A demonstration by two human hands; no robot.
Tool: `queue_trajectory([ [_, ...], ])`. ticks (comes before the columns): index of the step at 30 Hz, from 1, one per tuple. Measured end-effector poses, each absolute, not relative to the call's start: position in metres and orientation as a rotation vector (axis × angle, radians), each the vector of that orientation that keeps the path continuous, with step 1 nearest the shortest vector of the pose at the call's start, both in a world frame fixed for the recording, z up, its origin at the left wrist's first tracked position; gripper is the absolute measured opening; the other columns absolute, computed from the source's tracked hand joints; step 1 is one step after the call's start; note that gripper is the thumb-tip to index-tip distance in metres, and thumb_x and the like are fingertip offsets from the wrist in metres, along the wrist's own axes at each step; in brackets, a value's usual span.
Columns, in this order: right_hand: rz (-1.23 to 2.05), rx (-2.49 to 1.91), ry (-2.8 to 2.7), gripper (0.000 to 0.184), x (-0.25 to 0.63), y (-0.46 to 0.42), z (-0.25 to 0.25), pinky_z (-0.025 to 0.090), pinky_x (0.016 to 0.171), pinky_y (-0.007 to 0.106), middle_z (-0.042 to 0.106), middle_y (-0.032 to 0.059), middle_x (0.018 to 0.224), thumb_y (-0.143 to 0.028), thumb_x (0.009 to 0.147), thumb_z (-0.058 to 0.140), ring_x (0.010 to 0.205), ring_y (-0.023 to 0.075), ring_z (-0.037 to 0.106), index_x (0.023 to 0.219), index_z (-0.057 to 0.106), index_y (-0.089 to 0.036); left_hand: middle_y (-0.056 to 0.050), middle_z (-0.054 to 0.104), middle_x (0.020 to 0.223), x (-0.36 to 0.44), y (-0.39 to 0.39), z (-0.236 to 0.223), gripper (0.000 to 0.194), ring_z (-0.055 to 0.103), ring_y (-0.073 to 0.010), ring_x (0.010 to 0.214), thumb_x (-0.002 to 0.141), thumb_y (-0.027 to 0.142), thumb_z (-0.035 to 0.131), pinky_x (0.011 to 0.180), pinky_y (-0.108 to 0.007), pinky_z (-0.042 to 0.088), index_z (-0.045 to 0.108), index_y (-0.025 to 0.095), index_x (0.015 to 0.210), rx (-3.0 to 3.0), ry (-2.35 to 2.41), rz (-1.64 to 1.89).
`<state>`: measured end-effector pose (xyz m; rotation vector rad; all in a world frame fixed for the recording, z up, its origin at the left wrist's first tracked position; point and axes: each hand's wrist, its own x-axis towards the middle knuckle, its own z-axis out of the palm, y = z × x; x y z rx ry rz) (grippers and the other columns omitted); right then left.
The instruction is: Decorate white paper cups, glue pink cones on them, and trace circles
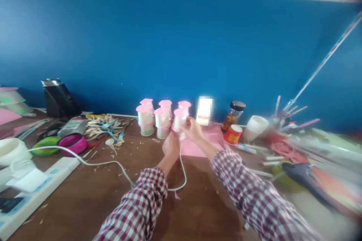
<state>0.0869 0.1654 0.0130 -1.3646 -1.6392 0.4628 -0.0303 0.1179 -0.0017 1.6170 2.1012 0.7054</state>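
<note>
Where your hands meet, near the middle of the back edge of the worktop (198, 211), is the stack (178, 122), a pale, cup-like piece with a pink cap (181, 112); its base is hidden, so I can't tell whether it rests on the surface. Your right hand (194, 130) pinches it at the right side, fingertips a little below the cap. Your left hand (171, 144) is curled low at its left, but whether those fingers grip the stack, or the cable (186, 175) that runs up close to them, I cannot tell. Judging by its thin-looking walls, it should be light, more apt to tip or skid than to weigh on your fingers. The walls look like paper or thin plastic, so expect them to dent if you squeeze; the cap's overhanging rim, seemingly thin card, would probably bend first. Your best hold is low and even around the body, with the other hand only steadying beneath the rim, not pressing on it. Mind the pink sheet (199, 148) just to the right, which could slide under a base, and the other stacks (144, 119) to the left along the back edge, near enough to be knocked
</note>
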Motion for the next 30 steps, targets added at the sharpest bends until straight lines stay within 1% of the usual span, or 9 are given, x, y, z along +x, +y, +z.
queue_trajectory([
  [8,0.451,-1.388,-1.669,0.043,0.085,0.171,0.014,0.054,0.077,0.034,0.069,0.0067,0.105,-0.029,0.073,0.068,0.089,0.021,0.067,0.114,0.057,-0.021,-0.008,0.06,0.114,-0.029,0.125,-0.002,0.033,0.061,-0.0191,0.096,0.09,0.036,0.055,0.082,-0.04,0.053,0.056,0.017,0.117,1.591,2.096,0.693],
  [13,0.448,-1.415,-1.685,0.044,0.084,0.173,0.016,0.053,0.076,0.032,0.069,0.0068,0.103,-0.031,0.071,0.07,0.088,0.0207,0.067,0.112,0.058,-0.02,-0.008,0.06,0.114,-0.028,0.128,-0.001,0.032,0.061,-0.0188,0.096,0.091,0.036,0.054,0.082,-0.039,0.053,0.056,0.018,0.117,1.571,2.094,0.692],
  [19,0.463,-1.416,-1.717,0.031,0.083,0.174,0.021,0.053,0.071,0.029,0.07,0.0045,0.094,-0.029,0.073,0.068,0.08,0.0185,0.067,0.101,0.062,-0.02,-0.008,0.061,0.113,-0.028,0.129,-0.001,0.032,0.062,-0.0186,0.095,0.091,0.037,0.053,0.082,-0.039,0.053,0.056,0.018,0.117,1.559,2.085,0.701],
  [30,0.465,-1.429,-1.74,0.027,0.083,0.174,0.024,0.05,0.066,0.027,0.071,0.0048,0.091,-0.029,0.074,0.067,0.077,0.0179,0.066,0.098,0.063,-0.018,-0.008,0.06,0.116,-0.028,0.128,0.005,0.033,0.061,-0.0195,0.098,0.09,0.036,0.055,0.083,-0.04,0.053,0.055,0.017,0.118,1.52,2.067,0.676],
])
